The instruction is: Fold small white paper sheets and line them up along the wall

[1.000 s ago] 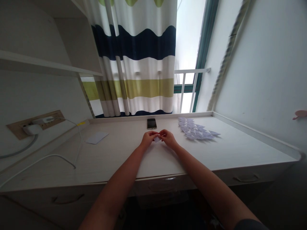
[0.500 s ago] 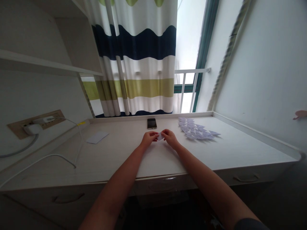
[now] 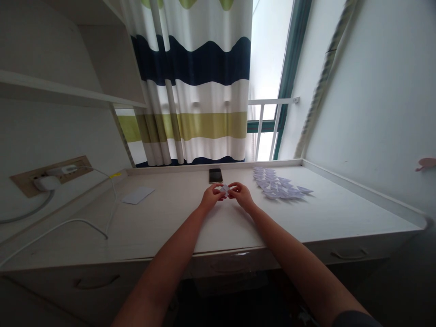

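A small folded piece of white paper (image 3: 225, 190) is held up between my two hands, just above the desk. My left hand (image 3: 211, 197) pinches its left side with thumb and fingers. On the right side, my right hand (image 3: 240, 195) grips it in the same way. The fingers hide part of the paper, so its exact folded shape is hard to make out. Right of my hands lie many pointed folded paper pieces (image 3: 281, 186), grouped in rows. A flat stack or sheet of white paper (image 3: 138, 195) rests on the desk to the left.
Just beyond my hands a dark phone (image 3: 215, 175) lies on the white desk (image 3: 163, 227). A white cable (image 3: 85, 221) runs over the desk's left side from a wall socket (image 3: 51, 175). A striped curtain (image 3: 190, 125) hangs behind the desk's raised back edge.
The paper has been turned and its shape between my fingers looks different. My fingertips have come closer together around it; both arms stay nearly in place.
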`<action>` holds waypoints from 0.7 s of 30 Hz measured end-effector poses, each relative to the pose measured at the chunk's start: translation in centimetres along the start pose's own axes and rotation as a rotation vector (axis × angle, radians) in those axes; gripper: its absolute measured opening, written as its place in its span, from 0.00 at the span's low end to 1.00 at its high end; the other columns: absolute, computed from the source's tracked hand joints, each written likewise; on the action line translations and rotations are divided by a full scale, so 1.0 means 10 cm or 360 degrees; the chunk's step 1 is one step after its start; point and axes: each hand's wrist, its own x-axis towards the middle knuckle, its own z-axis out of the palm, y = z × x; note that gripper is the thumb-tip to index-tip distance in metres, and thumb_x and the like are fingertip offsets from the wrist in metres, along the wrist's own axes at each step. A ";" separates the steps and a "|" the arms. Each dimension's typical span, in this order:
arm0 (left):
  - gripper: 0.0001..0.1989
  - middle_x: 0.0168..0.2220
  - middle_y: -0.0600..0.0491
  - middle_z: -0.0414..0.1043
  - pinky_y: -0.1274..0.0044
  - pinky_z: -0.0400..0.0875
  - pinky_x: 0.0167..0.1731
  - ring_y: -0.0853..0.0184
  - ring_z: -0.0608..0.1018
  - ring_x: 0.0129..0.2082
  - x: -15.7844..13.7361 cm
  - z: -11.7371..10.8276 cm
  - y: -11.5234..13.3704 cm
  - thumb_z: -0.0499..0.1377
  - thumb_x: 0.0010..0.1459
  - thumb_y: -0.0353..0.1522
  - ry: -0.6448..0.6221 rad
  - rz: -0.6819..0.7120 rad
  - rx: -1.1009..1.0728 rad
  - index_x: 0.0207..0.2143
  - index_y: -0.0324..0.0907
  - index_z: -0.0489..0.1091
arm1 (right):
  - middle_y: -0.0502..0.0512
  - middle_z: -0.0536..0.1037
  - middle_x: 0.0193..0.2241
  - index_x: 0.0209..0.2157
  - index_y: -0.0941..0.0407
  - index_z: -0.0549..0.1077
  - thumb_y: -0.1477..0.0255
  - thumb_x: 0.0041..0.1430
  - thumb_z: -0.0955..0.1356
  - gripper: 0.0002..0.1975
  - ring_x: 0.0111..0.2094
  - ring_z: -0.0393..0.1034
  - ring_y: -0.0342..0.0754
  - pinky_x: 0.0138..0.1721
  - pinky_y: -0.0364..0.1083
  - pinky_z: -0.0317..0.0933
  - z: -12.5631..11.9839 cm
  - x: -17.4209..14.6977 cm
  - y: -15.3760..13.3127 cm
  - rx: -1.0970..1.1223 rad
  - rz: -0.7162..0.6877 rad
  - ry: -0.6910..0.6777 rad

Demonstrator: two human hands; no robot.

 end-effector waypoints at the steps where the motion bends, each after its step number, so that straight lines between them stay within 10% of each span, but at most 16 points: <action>1: 0.20 0.22 0.53 0.72 0.76 0.70 0.27 0.69 0.75 0.24 -0.01 0.00 0.01 0.63 0.41 0.31 -0.0005 0.0016 0.0002 0.39 0.37 0.66 | 0.47 0.72 0.17 0.29 0.57 0.69 0.70 0.41 0.69 0.09 0.20 0.68 0.42 0.26 0.44 0.65 0.00 0.00 -0.01 0.0019 0.0013 0.0007; 21: 0.12 0.21 0.51 0.73 0.73 0.72 0.30 0.68 0.76 0.23 0.00 -0.01 0.04 0.64 0.39 0.33 0.0101 -0.0070 -0.0242 0.28 0.35 0.70 | 0.48 0.73 0.18 0.26 0.57 0.73 0.73 0.37 0.69 0.08 0.22 0.67 0.41 0.27 0.42 0.61 0.00 -0.01 -0.06 0.0353 0.0114 -0.0035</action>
